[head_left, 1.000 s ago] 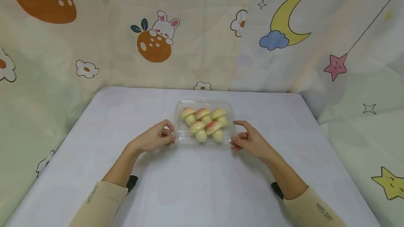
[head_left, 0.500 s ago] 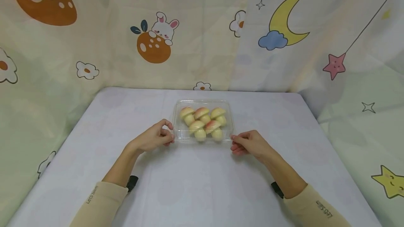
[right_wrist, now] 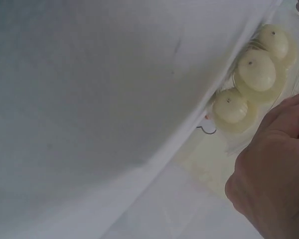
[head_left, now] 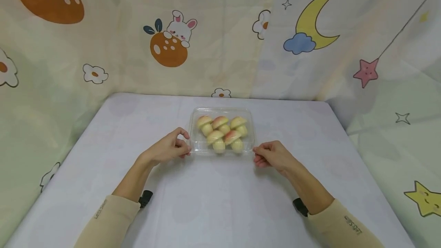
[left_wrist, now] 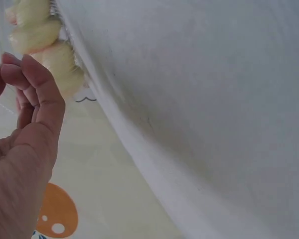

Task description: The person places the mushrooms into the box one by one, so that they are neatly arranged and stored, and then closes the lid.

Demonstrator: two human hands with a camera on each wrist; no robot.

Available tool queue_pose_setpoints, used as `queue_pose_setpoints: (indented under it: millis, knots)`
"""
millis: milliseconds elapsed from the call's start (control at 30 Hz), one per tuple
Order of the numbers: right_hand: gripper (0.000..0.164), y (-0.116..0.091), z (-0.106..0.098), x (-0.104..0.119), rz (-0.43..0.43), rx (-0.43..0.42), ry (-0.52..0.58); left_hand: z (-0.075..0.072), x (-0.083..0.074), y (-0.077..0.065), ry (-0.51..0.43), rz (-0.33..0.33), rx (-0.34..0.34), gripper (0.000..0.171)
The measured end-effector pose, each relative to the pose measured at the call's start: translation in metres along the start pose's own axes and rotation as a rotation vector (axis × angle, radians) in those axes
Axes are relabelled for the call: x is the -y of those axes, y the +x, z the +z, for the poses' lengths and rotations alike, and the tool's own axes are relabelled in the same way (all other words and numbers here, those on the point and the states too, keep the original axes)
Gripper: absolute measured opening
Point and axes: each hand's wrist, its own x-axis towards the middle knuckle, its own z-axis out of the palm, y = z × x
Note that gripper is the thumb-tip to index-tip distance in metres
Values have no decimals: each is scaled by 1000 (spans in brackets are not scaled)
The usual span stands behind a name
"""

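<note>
A clear plastic clamshell box (head_left: 200,146) lies lid down on the white table, with several pale yellow, mushroom-shaped pieces (head_left: 237,123) inside, their caps blushed red. My left hand (head_left: 169,147) pinches the box's front left corner between thumb and fingers. At the front right corner, my right hand (head_left: 275,157) pinches the edge, its other fingers folded beneath. In the left wrist view the fingertips (left_wrist: 32,64) meet right by the box's edge. The right wrist view shows the back of that hand (right_wrist: 279,154), which hides its fingertips; pale rounded stems (right_wrist: 257,69) show through the plastic.
The white-covered table (head_left: 220,202) extends around the box on all sides. A printed fabric backdrop (head_left: 224,41) with rabbits, flowers, a moon and stars rises behind the table and along both sides. Beige sleeves (head_left: 108,221) and dark wrist straps are on both forearms.
My right index finger, stretched along the box's right side a second ago, has drawn back to the front corner beside the thumb. The left hand and the box have stayed nearly in place.
</note>
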Motion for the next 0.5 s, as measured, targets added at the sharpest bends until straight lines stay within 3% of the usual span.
queue_pose_setpoints:
  millis: [300,500]
  knots:
    - [36,0,-7,3,-18,73,-78,-2,-3,0,-52,-36,32,41]
    - [40,-1,-12,2,-35,84,-169,-6,-2,-2,74,-16,38,38]
